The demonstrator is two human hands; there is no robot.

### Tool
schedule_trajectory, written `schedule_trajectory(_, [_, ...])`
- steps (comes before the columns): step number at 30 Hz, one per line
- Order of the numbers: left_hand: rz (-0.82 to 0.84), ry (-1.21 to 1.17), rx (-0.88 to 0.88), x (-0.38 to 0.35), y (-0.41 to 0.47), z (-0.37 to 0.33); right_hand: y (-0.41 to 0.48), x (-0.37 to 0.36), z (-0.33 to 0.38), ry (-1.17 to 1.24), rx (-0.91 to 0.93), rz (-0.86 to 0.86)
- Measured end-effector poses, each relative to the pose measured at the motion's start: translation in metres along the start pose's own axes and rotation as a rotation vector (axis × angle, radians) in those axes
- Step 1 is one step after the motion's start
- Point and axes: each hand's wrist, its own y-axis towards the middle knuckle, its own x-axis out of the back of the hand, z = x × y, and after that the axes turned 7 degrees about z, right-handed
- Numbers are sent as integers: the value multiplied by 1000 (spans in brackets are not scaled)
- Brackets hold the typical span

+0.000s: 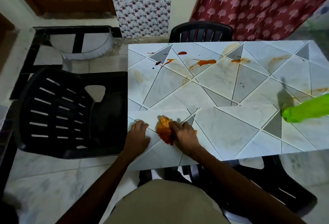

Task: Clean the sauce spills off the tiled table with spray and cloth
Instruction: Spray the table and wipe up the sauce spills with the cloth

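The tiled table (222, 129) carries red and orange sauce spills (204, 62) along its far side, with faint orange smears towards the right. My right hand (185, 136) presses on a crumpled orange cloth (164, 130), stained with sauce, near the table's front left corner. My left hand (138, 134) rests on the tiles at the left edge, fingers bent, holding nothing. A green spray bottle (308, 110) lies at the right edge of the view, partly cut off.
A black plastic chair (71, 110) stands close against the table's left side. Another black chair (201, 31) sits behind the far edge, and a third (267, 184) is under the near right. A red patterned curtain (258, 5) hangs behind.
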Motion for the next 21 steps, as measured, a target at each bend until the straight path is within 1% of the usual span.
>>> schedule_trajectory(2, [9, 14, 1, 2, 1, 1, -3, 13, -2, 154, -38, -24])
schedule_trajectory(4, [19, 14, -1, 2, 2, 2, -7, 26, -12, 305, -134, -155])
schedule_trajectory(7, [17, -16, 19, 1, 1, 1, -15, 33, -40, 354, -335, -299])
schedule_trajectory(9, [11, -31, 33, 0, 0, -2, -23, 24, -61, 336, -468, -300])
schedule_trajectory(12, [22, -32, 40, -2, -4, -4, -43, 4, -73, 291, -627, -238])
schedule_trajectory(14, [29, -37, 43, -3, -7, -4, -54, -10, -68, 268, -658, -224])
schedule_trajectory(21, [75, -55, 35, 3, -9, -2, -44, -28, 12, 311, -560, -191])
